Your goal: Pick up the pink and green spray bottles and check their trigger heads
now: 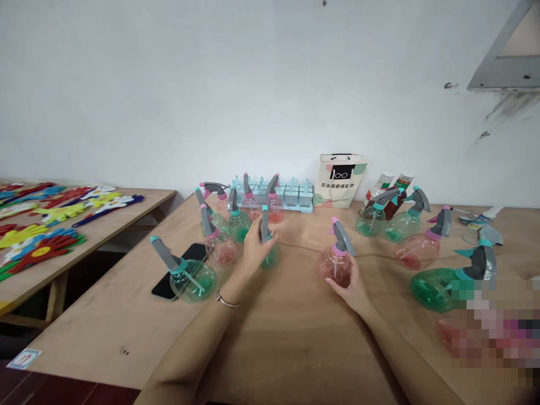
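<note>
My left hand (255, 246), with a bracelet at the wrist, closes round the grey and teal spray head of a green spray bottle (272, 259). The bottle stands upright on the wooden table (270, 337), partly hidden behind the fingers. To the right, my right hand (353, 288) grips a pink spray bottle (328, 264) by its round body, thumb in front. Left of my left hand is another pink spray bottle (221, 248), and nearer stands a tilted green spray bottle (194, 281) by a black phone (164, 286).
More spray bottles cluster at the back left and along the right, including a dark green one (434, 289). Against the wall stand a blue popsicle mould (298, 196), a paper bag (340, 183) and red-brown bottles (394, 197). Colourful hand-shaped items (46, 247) cover the left table.
</note>
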Available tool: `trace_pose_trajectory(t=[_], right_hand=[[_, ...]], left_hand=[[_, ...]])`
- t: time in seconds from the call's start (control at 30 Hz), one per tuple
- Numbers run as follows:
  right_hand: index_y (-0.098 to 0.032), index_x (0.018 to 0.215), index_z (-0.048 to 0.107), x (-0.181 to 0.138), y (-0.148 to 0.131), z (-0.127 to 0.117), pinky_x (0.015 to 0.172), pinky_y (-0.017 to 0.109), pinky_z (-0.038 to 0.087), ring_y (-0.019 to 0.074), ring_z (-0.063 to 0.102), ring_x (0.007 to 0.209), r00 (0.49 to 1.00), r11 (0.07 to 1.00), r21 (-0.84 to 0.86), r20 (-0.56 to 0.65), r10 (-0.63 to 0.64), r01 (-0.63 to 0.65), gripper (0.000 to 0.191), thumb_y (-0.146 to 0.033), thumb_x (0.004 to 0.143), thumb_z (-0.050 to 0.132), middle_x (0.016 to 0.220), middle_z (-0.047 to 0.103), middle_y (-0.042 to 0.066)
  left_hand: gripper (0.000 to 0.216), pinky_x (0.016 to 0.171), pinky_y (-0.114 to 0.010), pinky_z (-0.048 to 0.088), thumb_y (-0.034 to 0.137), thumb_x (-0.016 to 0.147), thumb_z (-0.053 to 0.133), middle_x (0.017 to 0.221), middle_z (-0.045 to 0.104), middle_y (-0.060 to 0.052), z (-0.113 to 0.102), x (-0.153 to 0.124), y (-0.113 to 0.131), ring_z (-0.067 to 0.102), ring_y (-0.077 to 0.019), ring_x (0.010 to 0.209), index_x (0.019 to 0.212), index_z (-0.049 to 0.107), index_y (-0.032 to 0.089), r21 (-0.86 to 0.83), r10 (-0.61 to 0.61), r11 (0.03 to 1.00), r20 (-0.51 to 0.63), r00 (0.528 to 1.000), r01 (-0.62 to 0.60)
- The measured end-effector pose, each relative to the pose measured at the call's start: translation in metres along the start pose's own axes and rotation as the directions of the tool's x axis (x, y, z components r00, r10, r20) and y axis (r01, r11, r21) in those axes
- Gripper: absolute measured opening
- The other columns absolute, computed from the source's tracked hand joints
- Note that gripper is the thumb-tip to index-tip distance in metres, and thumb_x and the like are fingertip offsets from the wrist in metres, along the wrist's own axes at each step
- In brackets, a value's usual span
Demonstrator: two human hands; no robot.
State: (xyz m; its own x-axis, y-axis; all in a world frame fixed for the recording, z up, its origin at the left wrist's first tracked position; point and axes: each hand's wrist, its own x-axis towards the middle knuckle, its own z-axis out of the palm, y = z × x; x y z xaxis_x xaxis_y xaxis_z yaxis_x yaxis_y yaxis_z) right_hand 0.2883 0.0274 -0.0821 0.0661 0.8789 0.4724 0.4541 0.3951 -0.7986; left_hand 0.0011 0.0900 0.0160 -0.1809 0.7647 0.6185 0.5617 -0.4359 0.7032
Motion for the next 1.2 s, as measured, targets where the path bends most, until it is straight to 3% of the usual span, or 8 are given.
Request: trace_pose_trajectory(t=[0.13,0.33,0.43,0.6,0.7,0.83,1.1,1.2], right_hand=[[-0.021,0.144,0.029,0.000,0.001,0.000,0.111,0.059,0.037,0.0354,0.045,0.135,1.000,1.000,-0.007,-0.001,0.015,-0.015,0.087,-0.056,0.075,0.070,0.143,0.046,0.018],[-0.020,0.144,0.028,-0.001,0.001,0.001,0.112,0.059,0.037,0.0353,0.043,0.137,1.000,1.000,-0.007,-0.001,0.012,-0.012,0.088,-0.057,0.075,0.070,0.143,0.045,0.019],[-0.020,0.143,0.028,-0.001,0.000,0.002,0.111,0.059,0.037,0.0355,0.044,0.136,1.000,1.000,-0.012,-0.005,0.022,-0.022,0.088,-0.058,0.075,0.069,0.143,0.045,0.019],[-0.019,0.142,0.029,-0.001,-0.002,0.002,0.109,0.060,0.039,0.0365,0.048,0.132,1.000,0.999,-0.019,-0.008,0.029,-0.030,0.088,-0.059,0.074,0.068,0.141,0.046,0.020],[-0.020,0.142,0.031,-0.001,-0.004,0.002,0.109,0.060,0.039,0.0362,0.049,0.131,1.000,0.999,-0.039,-0.012,0.027,-0.027,0.086,-0.058,0.074,0.069,0.140,0.048,0.019],[-0.021,0.143,0.029,-0.002,-0.004,0.002,0.109,0.058,0.041,0.0346,0.050,0.131,1.000,0.999,-0.033,0.004,0.011,-0.011,0.085,-0.056,0.076,0.069,0.141,0.047,0.018],[-0.021,0.145,0.027,-0.003,0.000,0.003,0.111,0.059,0.038,0.0353,0.048,0.134,0.999,0.999,-0.006,0.016,0.044,-0.044,0.088,-0.054,0.075,0.070,0.144,0.046,0.018],[-0.021,0.145,0.028,-0.003,-0.001,0.003,0.111,0.059,0.038,0.0353,0.047,0.135,0.999,0.999,0.005,0.024,0.047,-0.047,0.088,-0.053,0.075,0.071,0.145,0.045,0.019]], left_hand=[[0.057,0.095,-0.041,0.049,0.035,0.072,0.075,0.111,0.065,-0.010,0.004,0.006,-0.014,0.064,-0.0259,0.104,0.123,0.054,0.018,-0.020,-0.036,0.999,-0.150,0.988,0.033],[0.073,0.107,-0.048,0.042,0.038,0.071,0.077,0.131,0.047,-0.019,0.020,-0.007,-0.038,0.046,-0.0316,0.130,0.131,0.042,0.014,0.129,0.144,0.986,-0.333,0.932,-0.106],[0.075,0.109,-0.053,0.038,0.047,0.080,0.069,0.136,0.044,-0.025,0.030,-0.017,-0.051,0.041,-0.0353,0.135,0.137,0.036,0.009,0.237,0.141,0.969,-0.279,0.950,-0.074],[0.076,0.111,-0.055,0.036,0.055,0.093,0.045,0.148,0.038,-0.028,0.037,-0.021,-0.058,0.038,-0.0376,0.140,0.148,0.027,0.005,0.384,0.034,0.923,-0.164,0.986,0.032],[0.077,0.111,-0.054,0.036,0.055,0.096,0.038,0.151,0.038,-0.029,0.038,-0.019,-0.058,0.040,-0.0370,0.140,0.151,0.024,0.003,0.468,-0.026,0.880,-0.120,0.992,0.079],[0.074,0.116,-0.050,0.029,0.049,0.099,0.029,0.155,0.031,-0.029,0.041,-0.019,-0.062,0.030,-0.0336,0.147,0.152,0.018,-0.001,0.541,-0.050,0.838,-0.049,0.998,0.068],[0.078,0.119,-0.050,0.024,0.049,0.099,0.032,0.159,0.019,-0.030,0.040,-0.027,-0.062,0.016,-0.0322,0.151,0.154,0.006,0.000,0.465,0.039,0.885,-0.026,0.999,-0.022],[0.075,0.119,-0.052,0.023,0.045,0.098,0.039,0.159,0.020,-0.029,0.031,-0.032,-0.055,0.017,-0.0318,0.151,0.154,0.010,0.006,0.366,0.179,0.919,-0.061,0.982,-0.145]])
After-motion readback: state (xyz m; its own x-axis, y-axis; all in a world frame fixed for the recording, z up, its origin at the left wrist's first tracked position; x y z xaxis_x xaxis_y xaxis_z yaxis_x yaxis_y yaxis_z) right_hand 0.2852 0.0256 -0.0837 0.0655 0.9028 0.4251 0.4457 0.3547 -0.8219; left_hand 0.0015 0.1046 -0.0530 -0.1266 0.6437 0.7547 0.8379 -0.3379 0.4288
